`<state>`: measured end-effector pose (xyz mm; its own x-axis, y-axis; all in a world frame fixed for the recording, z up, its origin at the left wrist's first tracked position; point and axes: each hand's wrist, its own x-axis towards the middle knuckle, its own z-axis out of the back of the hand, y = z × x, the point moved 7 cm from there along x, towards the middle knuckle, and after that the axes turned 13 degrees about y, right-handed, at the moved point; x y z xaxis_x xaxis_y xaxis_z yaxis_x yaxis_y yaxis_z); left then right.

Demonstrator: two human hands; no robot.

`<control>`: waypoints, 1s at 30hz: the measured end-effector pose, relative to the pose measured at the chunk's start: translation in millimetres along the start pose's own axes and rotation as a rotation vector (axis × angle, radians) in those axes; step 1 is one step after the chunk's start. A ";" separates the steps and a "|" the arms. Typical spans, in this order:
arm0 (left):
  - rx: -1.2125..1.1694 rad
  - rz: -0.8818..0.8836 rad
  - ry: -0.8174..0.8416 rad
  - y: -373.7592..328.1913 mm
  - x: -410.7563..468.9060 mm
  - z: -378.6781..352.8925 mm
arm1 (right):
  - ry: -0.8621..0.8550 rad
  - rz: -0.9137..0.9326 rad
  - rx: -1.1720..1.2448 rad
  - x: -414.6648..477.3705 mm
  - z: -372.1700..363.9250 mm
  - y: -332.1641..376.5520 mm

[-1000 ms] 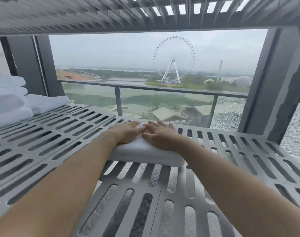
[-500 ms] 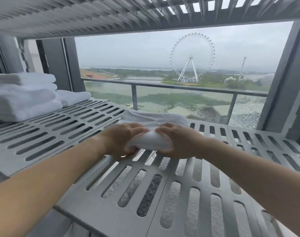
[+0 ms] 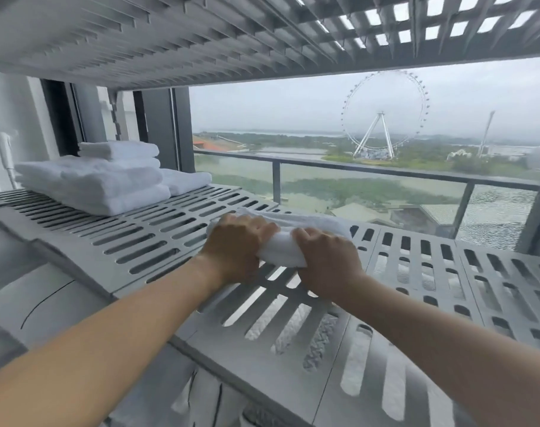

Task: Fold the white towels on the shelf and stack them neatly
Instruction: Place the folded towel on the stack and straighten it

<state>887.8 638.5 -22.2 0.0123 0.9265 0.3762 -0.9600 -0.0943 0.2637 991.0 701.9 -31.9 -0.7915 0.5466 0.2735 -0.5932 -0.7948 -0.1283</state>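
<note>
A: Light source?
B: Flat overcast daylight through the window (image 3: 385, 167) behind the shelf (image 3: 157, 229). Bright, soft, hardly any shadows. Sky patches glare through the upper shelf (image 3: 416, 23) slots

A: Sharpness?
B: Shelf centre fairly sharp. Wide-angle bends its edges, near corners smear. Ferris wheel (image 3: 385, 114) beyond the shelf hazy, with ghosting

bare forearms, no sleeves; two bare hands (image 3: 236, 248)
</note>
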 end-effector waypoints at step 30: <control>0.148 -0.040 -0.214 258.4 -137.2 47.3 | -0.230 -0.040 0.089 105.5 62.3 250.2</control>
<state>651.3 469.8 36.4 0.1235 0.8338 0.5381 -0.9062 -0.1262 0.4035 768.2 544.4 24.2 -0.7075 0.5117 0.4875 -0.6001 -0.7993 -0.0318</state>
